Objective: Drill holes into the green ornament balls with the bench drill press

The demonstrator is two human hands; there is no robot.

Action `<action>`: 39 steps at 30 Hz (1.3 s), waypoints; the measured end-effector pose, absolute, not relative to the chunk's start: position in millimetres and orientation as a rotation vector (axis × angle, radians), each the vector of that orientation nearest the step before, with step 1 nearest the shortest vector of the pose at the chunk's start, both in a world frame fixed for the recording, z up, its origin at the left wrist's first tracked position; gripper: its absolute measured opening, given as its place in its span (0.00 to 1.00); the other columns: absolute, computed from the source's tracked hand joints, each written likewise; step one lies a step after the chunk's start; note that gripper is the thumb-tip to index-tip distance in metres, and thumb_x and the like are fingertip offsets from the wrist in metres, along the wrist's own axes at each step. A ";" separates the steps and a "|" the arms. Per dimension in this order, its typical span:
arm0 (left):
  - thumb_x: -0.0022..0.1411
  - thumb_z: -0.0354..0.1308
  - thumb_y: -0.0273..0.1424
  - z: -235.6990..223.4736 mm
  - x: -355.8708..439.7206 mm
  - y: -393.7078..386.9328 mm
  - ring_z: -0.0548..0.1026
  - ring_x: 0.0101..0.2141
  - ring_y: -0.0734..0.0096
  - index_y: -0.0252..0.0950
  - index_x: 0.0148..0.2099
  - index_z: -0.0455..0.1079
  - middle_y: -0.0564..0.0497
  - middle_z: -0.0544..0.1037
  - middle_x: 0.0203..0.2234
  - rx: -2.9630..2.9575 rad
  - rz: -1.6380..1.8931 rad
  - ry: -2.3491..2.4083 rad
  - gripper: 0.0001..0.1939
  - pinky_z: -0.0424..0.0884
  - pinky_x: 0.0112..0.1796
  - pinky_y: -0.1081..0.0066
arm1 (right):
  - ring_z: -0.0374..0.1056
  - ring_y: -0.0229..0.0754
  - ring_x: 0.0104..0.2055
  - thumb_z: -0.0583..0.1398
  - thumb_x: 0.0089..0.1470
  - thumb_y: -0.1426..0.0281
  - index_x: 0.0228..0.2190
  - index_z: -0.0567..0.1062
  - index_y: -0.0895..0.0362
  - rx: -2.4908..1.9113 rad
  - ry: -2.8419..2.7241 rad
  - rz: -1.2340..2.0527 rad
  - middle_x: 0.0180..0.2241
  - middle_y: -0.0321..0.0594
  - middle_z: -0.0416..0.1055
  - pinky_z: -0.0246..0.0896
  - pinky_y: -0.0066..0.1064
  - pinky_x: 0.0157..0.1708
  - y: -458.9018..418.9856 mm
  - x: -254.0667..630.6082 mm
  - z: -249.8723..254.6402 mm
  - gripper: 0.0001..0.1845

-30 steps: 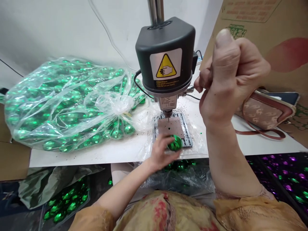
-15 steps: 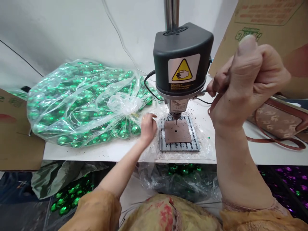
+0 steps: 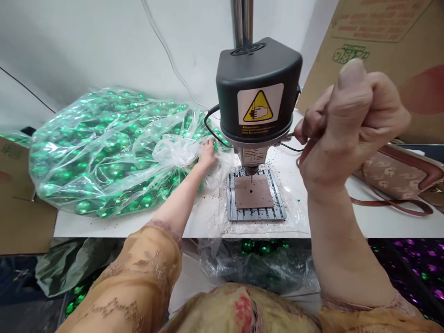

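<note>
My right hand is closed around the feed lever of a small black drill press; most of the lever is hidden inside the fist. My left hand reaches beside the knot of a clear plastic bag, its fingers extended over some shiny green faceted balls near the bag. Under the drill bit lies a flat brown block with a small dark hole. The block rests on the slotted metal base plate, and the bit's tip is above it.
Dark crumbs litter the white table around the plate. A patterned bag with a brown strap lies at the right before a cardboard box. Another box stands at the left. Green and purple balls fill containers below the table edge.
My left hand has moved away from me, from beside the plate to the green balls behind the bag's knot. My right hand stays on the lever. The view has shifted slightly.
</note>
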State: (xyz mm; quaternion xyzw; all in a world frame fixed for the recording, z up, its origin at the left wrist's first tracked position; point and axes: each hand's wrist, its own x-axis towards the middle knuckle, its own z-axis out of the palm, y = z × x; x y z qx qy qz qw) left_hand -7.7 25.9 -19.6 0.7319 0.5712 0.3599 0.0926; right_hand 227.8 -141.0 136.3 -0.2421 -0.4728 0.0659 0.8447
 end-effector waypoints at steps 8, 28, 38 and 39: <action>0.63 0.64 0.46 -8.3 -2.6 -80.6 0.77 0.34 0.68 0.39 0.55 0.72 0.49 0.78 0.36 1.467 1.245 1.215 0.23 0.75 0.33 0.70 | 0.52 0.23 0.19 0.58 0.64 0.62 0.19 0.54 0.56 -0.546 -0.993 0.152 0.18 0.27 0.50 0.50 0.25 0.24 -144.2 227.2 136.8 0.25; 0.61 0.69 0.47 -46.5 57.6 -146.0 0.80 0.42 0.62 0.39 0.56 0.75 0.45 0.82 0.45 1.731 1.107 1.218 0.26 0.76 0.43 0.64 | 0.47 0.25 0.20 0.57 0.63 0.51 0.23 0.50 0.53 -0.626 -1.020 0.149 0.21 0.29 0.44 0.48 0.28 0.25 -141.2 229.2 134.3 0.29; 0.60 0.72 0.42 -50.4 66.3 -152.2 0.78 0.48 0.56 0.40 0.59 0.74 0.44 0.80 0.46 1.866 1.064 1.333 0.27 0.75 0.51 0.57 | 0.50 0.28 0.18 0.58 0.63 0.56 0.21 0.51 0.53 -0.548 -0.983 0.070 0.18 0.29 0.48 0.47 0.31 0.21 -142.8 227.1 122.7 0.28; 0.60 0.72 0.42 -50.6 66.3 -152.7 0.78 0.48 0.56 0.40 0.59 0.74 0.44 0.80 0.46 1.869 1.067 1.334 0.27 0.75 0.51 0.57 | 0.49 0.28 0.17 0.59 0.63 0.56 0.20 0.51 0.53 -0.520 -0.971 0.055 0.17 0.29 0.48 0.45 0.32 0.20 -142.9 226.7 119.4 0.28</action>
